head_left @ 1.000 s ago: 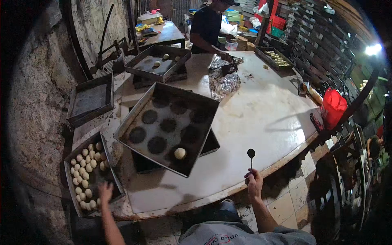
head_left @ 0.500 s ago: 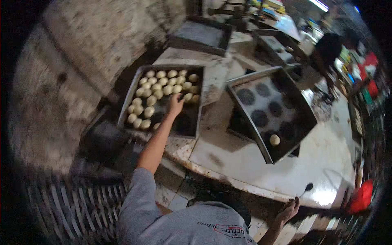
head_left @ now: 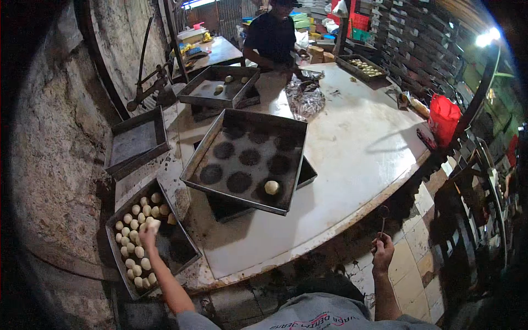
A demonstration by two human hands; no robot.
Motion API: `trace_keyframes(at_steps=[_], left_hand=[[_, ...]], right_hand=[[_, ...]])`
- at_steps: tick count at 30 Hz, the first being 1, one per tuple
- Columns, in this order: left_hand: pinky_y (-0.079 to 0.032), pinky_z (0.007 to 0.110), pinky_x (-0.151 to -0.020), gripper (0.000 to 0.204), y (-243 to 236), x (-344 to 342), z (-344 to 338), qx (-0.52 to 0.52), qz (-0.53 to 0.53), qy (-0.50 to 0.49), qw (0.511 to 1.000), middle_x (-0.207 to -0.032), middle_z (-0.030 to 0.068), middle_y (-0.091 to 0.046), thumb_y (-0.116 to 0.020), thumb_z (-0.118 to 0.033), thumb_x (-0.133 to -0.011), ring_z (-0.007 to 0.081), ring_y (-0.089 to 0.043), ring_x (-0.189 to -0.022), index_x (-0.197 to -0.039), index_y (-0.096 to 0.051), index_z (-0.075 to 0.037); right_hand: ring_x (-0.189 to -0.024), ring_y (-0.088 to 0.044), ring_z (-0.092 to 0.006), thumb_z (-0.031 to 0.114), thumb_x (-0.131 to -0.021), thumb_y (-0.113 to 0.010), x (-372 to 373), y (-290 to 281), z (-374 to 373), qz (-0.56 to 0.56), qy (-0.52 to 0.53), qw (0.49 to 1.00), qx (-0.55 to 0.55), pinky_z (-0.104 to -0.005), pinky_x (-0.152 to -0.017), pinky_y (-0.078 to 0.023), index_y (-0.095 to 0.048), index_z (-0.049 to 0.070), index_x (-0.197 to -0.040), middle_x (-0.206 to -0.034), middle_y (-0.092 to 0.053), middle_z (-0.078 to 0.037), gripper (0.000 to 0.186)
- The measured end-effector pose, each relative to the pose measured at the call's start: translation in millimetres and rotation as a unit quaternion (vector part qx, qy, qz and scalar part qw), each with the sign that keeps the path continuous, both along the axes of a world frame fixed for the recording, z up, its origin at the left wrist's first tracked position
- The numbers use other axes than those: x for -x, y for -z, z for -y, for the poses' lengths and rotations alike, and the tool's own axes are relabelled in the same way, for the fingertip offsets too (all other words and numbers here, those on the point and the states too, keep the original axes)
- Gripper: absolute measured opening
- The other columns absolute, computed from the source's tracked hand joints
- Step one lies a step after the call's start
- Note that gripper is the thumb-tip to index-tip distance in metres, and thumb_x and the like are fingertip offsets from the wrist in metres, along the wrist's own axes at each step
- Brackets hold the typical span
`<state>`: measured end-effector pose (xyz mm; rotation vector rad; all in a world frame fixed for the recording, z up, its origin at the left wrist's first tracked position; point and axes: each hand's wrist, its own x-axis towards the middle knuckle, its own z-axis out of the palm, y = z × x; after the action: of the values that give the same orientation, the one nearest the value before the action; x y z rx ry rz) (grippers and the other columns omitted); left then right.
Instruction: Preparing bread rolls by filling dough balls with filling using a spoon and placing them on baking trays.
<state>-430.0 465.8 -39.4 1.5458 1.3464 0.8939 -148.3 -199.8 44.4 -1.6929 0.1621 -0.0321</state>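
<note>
"Where's the ball of pale, smooth dough (head_left: 154, 224)?"

"In the left hand (head_left: 147, 237), its fingers closed on it, over the square, dark metal tray (head_left: 177, 245) at the table's near left corner."

"And around it?"

"More pale dough balls (head_left: 126, 231), crowded along the tray's left side; the right side shows bare, dark metal."

"The right hand (head_left: 383, 252)?"

"It grips a small metal spoon (head_left: 384, 212) by the handle, bowl up, beyond the table's near edge (I can't tell whether the bowl holds anything)."

"What's in the middle?"

"A deep grey metal baking pan (head_left: 245, 170) with round dark spots, one dough ball (head_left: 271, 187) near its near right corner. It sits askew on another dark pan (head_left: 308, 174), on the white tabletop (head_left: 357, 143)."

"Farther out?"

"Crumpled clear plastic (head_left: 308, 100), a person in dark clothes (head_left: 268, 41) behind it, and a bright red bag (head_left: 444, 118) at the right edge."
</note>
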Motion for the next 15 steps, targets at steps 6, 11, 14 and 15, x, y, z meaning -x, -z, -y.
trace_keyframes(at_steps=[6, 11, 14, 15], left_hand=[[-0.033, 0.037, -0.092, 0.034, -77, 21, 98, -0.016, 0.568, 0.074, 0.820, -0.111, 0.0115, -0.050, -0.043, -0.021, -0.086, 0.0239, -0.043, -0.108, -0.109, -0.047, 0.003], [-0.021, 0.037, -0.104, 0.055, -129, -85, 254, -0.052, 0.557, 0.053, 0.827, -0.131, 0.0117, -0.035, -0.044, -0.039, -0.088, 0.0233, -0.032, -0.121, -0.128, -0.032, -0.002], [-0.030, 0.035, -0.097, 0.066, -97, -154, 364, 0.047, 0.521, 0.213, 0.825, -0.114, 0.0109, -0.047, -0.039, -0.056, -0.083, 0.0225, -0.043, -0.106, -0.120, -0.039, -0.002], [-0.033, 0.035, -0.095, 0.071, -100, -180, 415, 0.198, 0.552, 0.206, 0.783, -0.113, 0.0111, -0.047, -0.034, -0.061, -0.082, 0.0222, -0.044, -0.103, -0.119, -0.039, -0.001]], right_hand=[[-0.064, -0.047, -0.0094, 0.007, -0.088, -0.043, -4, 10, 30, 0.045, -0.057, 0.997, -0.023, -0.0217, -0.055, -0.040, -0.050, 0.003, -0.102, -0.077, -0.052, -0.003, 0.016], [-0.060, -0.042, -0.0063, 0.013, -0.089, -0.046, -17, 33, 103, 0.083, -0.130, 0.988, 0.007, -0.0198, -0.054, -0.036, -0.053, 0.003, -0.097, -0.072, -0.050, 0.000, 0.014], [-0.055, -0.039, -0.0055, 0.006, -0.086, -0.044, -10, 25, 158, -0.020, -0.123, 0.992, 0.030, -0.0200, -0.050, -0.033, -0.053, 0.001, -0.092, -0.068, -0.047, 0.001, 0.012], [-0.052, -0.038, -0.0048, 0.006, -0.085, -0.045, -9, 46, 183, -0.009, -0.113, 0.994, 0.013, -0.0189, -0.046, -0.031, -0.052, 0.001, -0.093, -0.066, -0.047, 0.001, 0.012]])
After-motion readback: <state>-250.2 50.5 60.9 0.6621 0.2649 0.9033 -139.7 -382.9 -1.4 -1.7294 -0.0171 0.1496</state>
